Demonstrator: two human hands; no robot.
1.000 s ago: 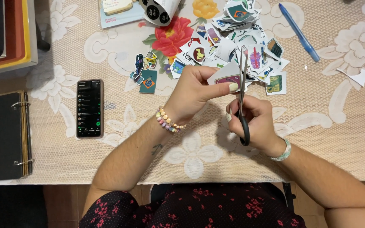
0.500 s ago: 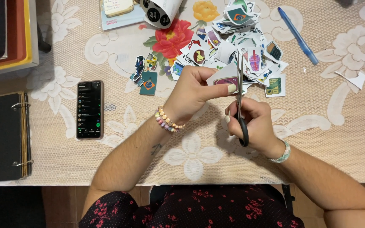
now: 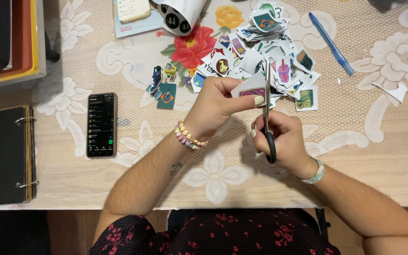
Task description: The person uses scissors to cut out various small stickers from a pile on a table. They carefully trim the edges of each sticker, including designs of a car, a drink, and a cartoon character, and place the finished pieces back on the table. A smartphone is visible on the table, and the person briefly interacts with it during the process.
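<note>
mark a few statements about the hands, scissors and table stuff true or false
1. The right hand holds black-handled scissors. True.
2. The left hand pinches a white paper sticker cutout. True.
3. The blue plastic pen lies in the left hand. False: it lies on the lace tablecloth, upper right.
4. The black smartphone has a dark screen. False: it is lit.
5. A pile of cut stickers lies beyond the hands. True.

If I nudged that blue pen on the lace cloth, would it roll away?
The blue pen looks round and slim, so it would probably roll sideways. The textured lace tablecloth might slow it. It seems light and stiff, easy to lift.
</note>
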